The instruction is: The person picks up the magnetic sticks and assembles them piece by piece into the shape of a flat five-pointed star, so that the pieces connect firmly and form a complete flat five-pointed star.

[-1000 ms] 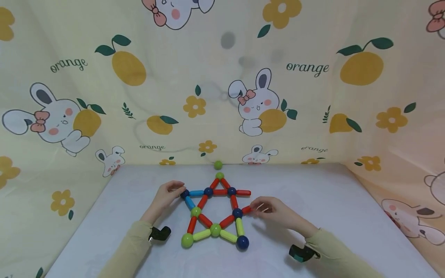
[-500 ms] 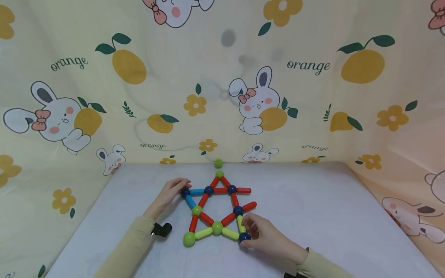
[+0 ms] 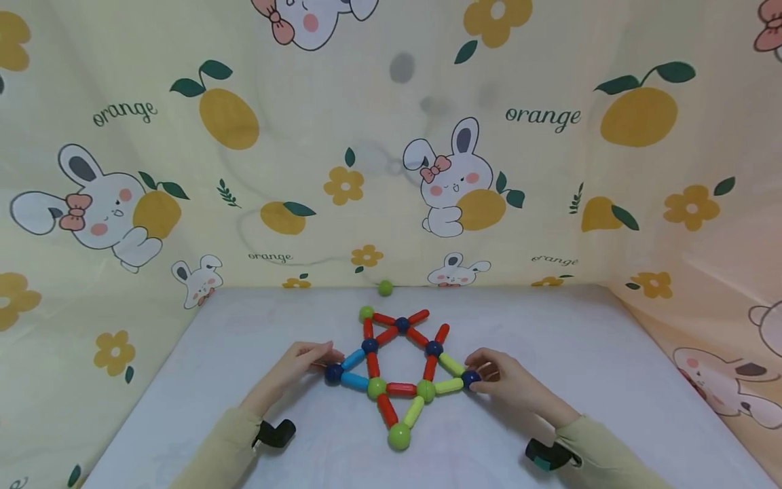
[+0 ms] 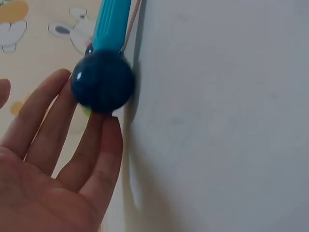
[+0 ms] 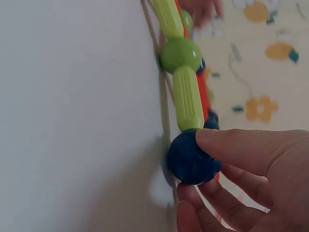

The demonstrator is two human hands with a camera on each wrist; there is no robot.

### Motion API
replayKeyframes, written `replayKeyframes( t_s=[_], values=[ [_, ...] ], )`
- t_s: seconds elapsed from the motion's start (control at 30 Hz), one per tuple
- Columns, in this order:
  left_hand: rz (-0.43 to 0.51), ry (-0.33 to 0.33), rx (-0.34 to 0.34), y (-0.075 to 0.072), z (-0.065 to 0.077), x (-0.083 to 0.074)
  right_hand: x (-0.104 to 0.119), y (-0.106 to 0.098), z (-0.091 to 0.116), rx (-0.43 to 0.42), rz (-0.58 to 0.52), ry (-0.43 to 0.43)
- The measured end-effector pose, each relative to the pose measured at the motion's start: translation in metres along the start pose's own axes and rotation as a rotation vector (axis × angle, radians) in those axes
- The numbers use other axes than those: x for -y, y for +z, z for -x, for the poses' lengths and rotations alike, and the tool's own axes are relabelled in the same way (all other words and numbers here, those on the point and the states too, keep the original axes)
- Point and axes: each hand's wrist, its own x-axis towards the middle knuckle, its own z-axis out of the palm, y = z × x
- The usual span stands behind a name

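On the white table lies a flat star-like frame of magnetic sticks [image 3: 401, 389] joined by balls, with a five-sided ring of red sticks. My left hand [image 3: 293, 367] touches a dark blue ball [image 4: 102, 82] at the left tip, its fingers fairly straight behind the ball in the left wrist view. My right hand [image 3: 516, 387] pinches another dark blue ball [image 5: 193, 157] between thumb and fingers at the right tip, where two yellow-green sticks [image 3: 449, 386] meet. A large green ball [image 3: 400, 436] forms the near tip. Two red sticks [image 3: 419, 316] stick out free at the far right.
One loose green ball [image 3: 385, 288] sits at the table's back edge, against the patterned cloth [image 3: 342, 102]. The cloth also walls in the left and right sides of the white tabletop [image 3: 550, 326].
The frame has turned clockwise, its green-ball corner swinging to the near middle. My right hand went from a red stick to the dark blue ball and moved right with it. My left hand came nearer.
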Motion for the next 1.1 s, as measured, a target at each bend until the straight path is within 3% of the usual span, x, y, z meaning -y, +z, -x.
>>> replayKeyframes(
  t_s=[0.27,0.57,0.77,1.0,1.1],
  values=[
    [0.068,0.007,0.196,0.027,0.011,0.002,-0.018,-0.028,-0.024,-0.094,-0.030,0.070],
    [0.202,-0.054,0.316,0.065,0.017,-0.012,-0.025,-0.036,-0.059,-0.159,-0.047,0.159],
    [0.274,-0.040,0.381,0.077,0.014,-0.014,-0.010,-0.028,-0.033,-0.133,0.007,0.180],
    [0.343,-0.036,0.450,0.089,0.016,-0.019,0.004,-0.014,0.008,0.079,-0.029,0.093],
    [0.367,-0.044,0.485,0.099,0.018,-0.023,0.000,-0.012,0.018,0.093,0.006,0.043]
  ],
)
